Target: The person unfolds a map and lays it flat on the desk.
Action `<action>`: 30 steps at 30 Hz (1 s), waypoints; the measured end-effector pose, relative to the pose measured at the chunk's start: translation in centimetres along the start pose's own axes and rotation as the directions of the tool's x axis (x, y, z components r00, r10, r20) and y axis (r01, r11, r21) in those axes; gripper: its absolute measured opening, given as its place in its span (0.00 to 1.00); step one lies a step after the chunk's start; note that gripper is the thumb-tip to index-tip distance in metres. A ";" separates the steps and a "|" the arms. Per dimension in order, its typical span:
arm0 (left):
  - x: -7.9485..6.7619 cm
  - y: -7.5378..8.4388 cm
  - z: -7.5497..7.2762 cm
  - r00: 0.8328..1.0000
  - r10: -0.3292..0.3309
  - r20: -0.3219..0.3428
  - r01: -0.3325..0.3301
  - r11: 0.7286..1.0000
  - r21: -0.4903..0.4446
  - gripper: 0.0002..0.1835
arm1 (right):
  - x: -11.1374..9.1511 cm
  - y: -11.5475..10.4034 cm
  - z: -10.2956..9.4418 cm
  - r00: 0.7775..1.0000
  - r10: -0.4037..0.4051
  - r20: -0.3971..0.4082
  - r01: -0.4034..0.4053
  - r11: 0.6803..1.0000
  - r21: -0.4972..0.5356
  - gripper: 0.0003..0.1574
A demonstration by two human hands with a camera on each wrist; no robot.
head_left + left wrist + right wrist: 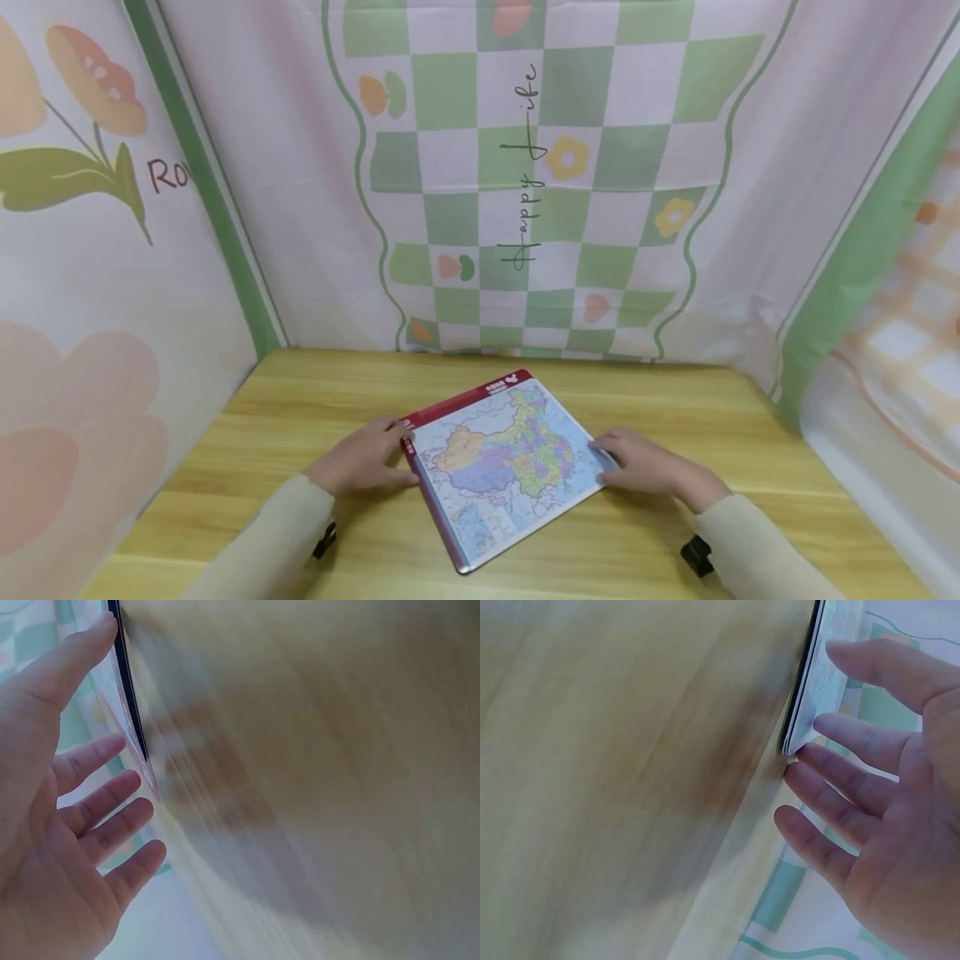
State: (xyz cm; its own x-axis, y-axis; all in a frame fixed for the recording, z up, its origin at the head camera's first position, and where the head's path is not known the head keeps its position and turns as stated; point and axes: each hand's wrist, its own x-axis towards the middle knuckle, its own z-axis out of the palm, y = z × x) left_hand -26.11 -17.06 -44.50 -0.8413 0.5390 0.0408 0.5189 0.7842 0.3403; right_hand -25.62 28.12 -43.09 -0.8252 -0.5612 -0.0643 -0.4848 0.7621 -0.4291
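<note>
See a map [510, 462] lying askew on the tabletop [675, 392], between the left hand [366, 457] and the right hand [648, 467], with a red band [465, 400] along its far edge (bearing white lettering too small to read). Find the left hand released, fingers loosely extended at the far-left corner, thumb by the left edge. Find the right hand also loose, fingers slightly bent at the right corner, thumb near the edge. Cannot tell the firmness of contact. Note a checked curtain [570, 92] behind the tabletop.
</note>
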 end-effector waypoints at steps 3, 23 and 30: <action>0.3 -0.4 0.0 0.999 -0.039 0.015 0.039 0.999 -0.016 0.41 | -0.3 0.2 0.0 1.000 0.002 0.004 -0.002 1.000 -0.006 0.36; 1.2 -1.2 -0.1 0.996 -0.069 0.050 0.072 0.995 -0.065 0.39 | -1.0 -0.5 0.1 1.000 -0.011 -0.012 0.011 1.000 0.006 0.37; 1.3 -1.4 0.1 0.996 -0.064 0.054 0.068 0.995 -0.068 0.39 | -0.8 -0.5 0.3 1.000 0.022 -0.017 -0.022 1.000 0.009 0.36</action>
State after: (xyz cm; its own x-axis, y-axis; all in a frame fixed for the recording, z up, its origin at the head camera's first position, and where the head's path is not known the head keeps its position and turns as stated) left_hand -27.94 -17.44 -45.00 -0.8635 0.5033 -0.0317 0.4492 0.7964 0.4050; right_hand -24.63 28.10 -43.05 -0.8405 -0.5387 -0.0582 -0.4642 0.7712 -0.4357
